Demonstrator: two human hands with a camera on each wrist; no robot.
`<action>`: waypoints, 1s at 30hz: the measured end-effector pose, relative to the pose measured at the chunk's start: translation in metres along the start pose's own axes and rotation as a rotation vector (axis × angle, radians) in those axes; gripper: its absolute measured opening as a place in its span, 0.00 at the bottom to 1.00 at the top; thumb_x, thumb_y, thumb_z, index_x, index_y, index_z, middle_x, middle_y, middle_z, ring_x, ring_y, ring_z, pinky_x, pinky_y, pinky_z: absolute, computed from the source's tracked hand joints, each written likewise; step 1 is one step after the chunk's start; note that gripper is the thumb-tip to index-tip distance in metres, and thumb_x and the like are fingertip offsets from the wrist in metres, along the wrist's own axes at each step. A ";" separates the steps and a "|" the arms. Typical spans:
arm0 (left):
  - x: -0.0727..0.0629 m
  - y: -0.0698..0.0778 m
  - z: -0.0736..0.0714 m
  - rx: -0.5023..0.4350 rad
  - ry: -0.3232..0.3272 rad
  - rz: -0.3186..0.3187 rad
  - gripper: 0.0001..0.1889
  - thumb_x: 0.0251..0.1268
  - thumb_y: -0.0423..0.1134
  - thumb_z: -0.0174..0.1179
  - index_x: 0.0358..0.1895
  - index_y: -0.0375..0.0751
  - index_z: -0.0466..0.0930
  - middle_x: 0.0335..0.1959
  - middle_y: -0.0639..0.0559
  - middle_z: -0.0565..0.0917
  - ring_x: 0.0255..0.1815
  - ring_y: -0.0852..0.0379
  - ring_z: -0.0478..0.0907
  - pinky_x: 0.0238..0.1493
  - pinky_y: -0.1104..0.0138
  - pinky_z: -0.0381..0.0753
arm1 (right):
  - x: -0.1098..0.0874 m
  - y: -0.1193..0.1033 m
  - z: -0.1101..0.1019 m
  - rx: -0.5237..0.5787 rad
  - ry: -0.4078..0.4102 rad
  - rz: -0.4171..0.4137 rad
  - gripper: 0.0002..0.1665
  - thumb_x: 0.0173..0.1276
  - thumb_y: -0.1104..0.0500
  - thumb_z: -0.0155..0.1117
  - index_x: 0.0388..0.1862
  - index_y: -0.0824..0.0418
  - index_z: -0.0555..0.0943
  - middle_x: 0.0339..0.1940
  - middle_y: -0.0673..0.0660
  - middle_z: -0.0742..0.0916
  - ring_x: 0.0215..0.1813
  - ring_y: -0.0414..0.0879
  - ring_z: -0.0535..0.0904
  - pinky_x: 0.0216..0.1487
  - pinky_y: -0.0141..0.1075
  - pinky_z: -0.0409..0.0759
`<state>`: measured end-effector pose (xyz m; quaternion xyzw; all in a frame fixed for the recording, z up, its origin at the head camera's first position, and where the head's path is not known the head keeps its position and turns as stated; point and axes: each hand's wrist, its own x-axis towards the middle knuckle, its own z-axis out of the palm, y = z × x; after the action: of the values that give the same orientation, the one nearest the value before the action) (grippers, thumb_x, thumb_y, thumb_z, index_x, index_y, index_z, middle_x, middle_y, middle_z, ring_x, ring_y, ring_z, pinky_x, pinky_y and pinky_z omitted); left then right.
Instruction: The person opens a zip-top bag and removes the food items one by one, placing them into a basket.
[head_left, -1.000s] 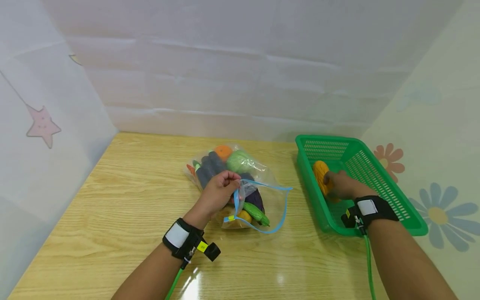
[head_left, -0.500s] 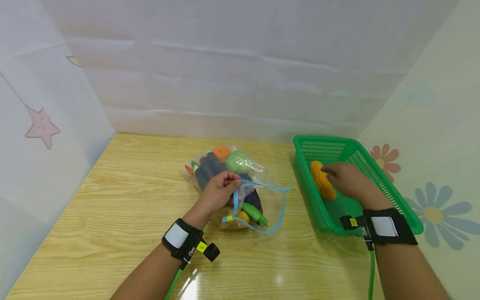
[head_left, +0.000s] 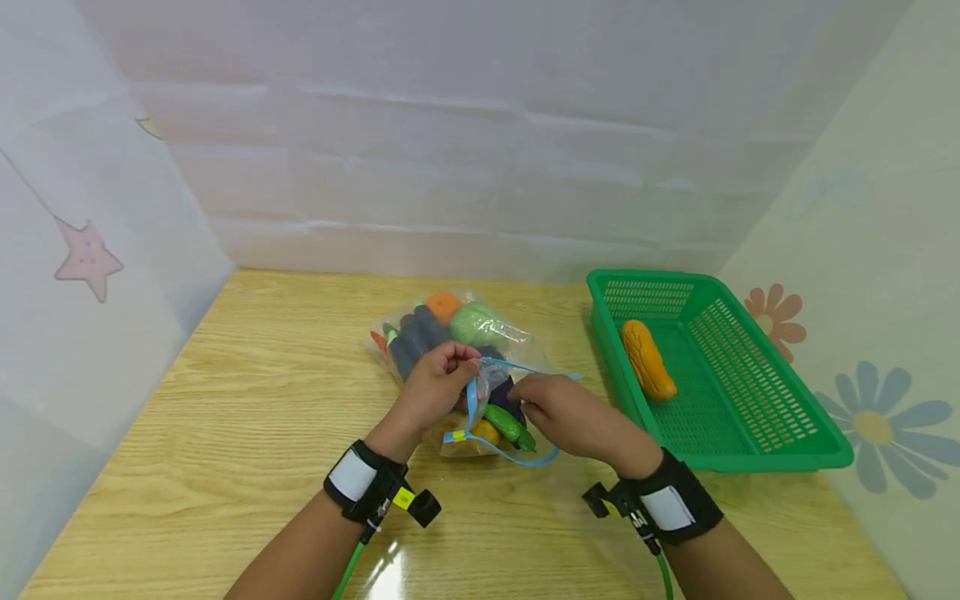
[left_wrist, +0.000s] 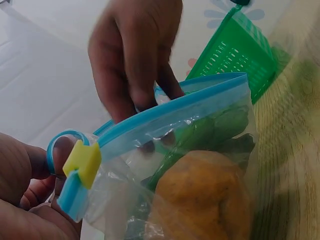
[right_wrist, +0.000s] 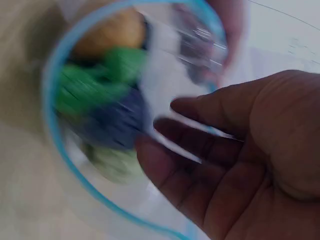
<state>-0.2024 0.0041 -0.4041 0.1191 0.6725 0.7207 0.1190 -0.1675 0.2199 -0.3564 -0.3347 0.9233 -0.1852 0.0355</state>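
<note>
A clear zip bag (head_left: 470, 404) with a blue rim and a yellow slider (left_wrist: 82, 162) lies mid-table, full of vegetables. My left hand (head_left: 429, 390) pinches the rim near the slider and keeps the mouth parted. My right hand (head_left: 573, 417) is at the mouth; in the left wrist view its fingertips dip behind the near rim. Loosely bent and apart, those fingers hold nothing in the right wrist view. Inside the bag show a bumpy green gourd (head_left: 510, 427), a brownish-yellow potato-like piece (left_wrist: 202, 195), dark long vegetables (head_left: 420, 333) and a pale green round one (head_left: 474, 323).
To the right stands a green plastic basket (head_left: 757, 462) with perforated walls. One long, ridged orange-yellow piece (head_left: 648, 362) lies along its left side. White sheets (head_left: 450, 183) rise behind the wooden table (head_left: 247, 433) and at both sides.
My right hand has let go of the orange-yellow piece in the basket and swung left to the bag's mouth. That piece stays in the basket. My left hand keeps its place on the rim.
</note>
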 end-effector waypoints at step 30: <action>0.003 0.001 0.002 -0.011 0.036 0.014 0.10 0.78 0.35 0.52 0.53 0.32 0.75 0.37 0.44 0.77 0.28 0.56 0.75 0.25 0.67 0.77 | 0.030 0.009 0.055 0.094 0.280 0.396 0.24 0.64 0.59 0.68 0.57 0.65 0.77 0.42 0.59 0.84 0.39 0.49 0.77 0.41 0.43 0.76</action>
<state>-0.2047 0.0068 -0.4032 0.1103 0.6699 0.7271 0.1025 -0.1855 0.1896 -0.4088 -0.1162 0.9571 -0.2621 -0.0416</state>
